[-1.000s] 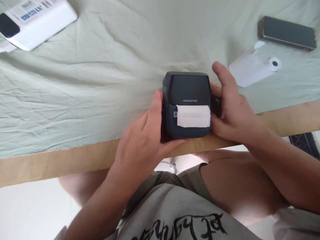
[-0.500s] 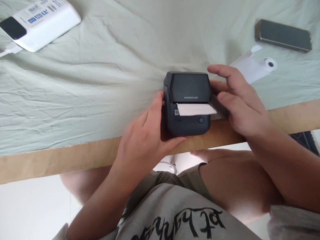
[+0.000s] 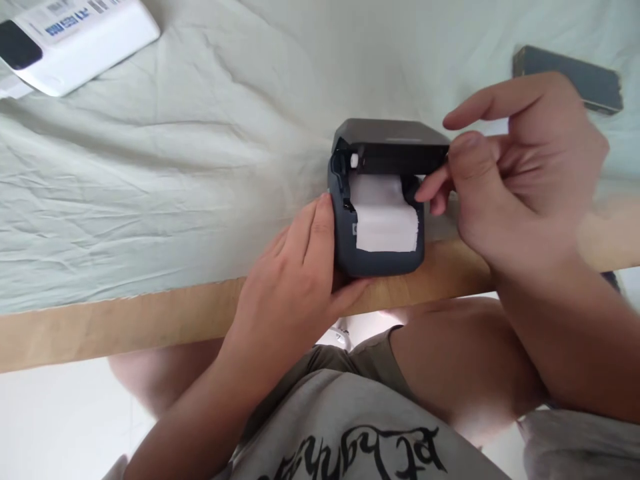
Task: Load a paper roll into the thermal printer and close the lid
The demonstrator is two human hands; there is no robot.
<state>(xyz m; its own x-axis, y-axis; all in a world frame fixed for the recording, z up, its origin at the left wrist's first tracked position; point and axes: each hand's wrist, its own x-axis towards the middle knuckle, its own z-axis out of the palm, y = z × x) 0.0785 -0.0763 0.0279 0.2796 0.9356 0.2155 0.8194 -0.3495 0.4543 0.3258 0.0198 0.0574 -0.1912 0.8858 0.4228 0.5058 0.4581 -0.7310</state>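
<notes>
A dark label printer [image 3: 345, 257] stands near the table's front edge with its lid [image 3: 395, 132] tilted up. Inside lies a white paper roll [image 3: 375, 191], and its loose end hangs over the printer's front, covering the power button. My left hand [image 3: 293, 277] is wrapped against the printer's left side, thumb along the front bottom edge. At the lid's right corner, my right hand [image 3: 520, 160] grips with the thumb and bent fingers; its index finger is stretched out above. The lower fingers of that hand reach beside the paper compartment.
A pale green cloth [image 3: 225, 133] with wrinkles covers the table, leaving a wooden front edge [image 3: 125, 333] bare. A white power bank [image 3: 100, 50] with a cable lies at the far left. The dark oblong box [image 3: 590, 73] at the upper right is partly behind my right hand.
The printer's lid has swung up, exposing the paper roll inside. My right hand has moved up from the printer's side to the lid's corner. My left hand stays on the left side.
</notes>
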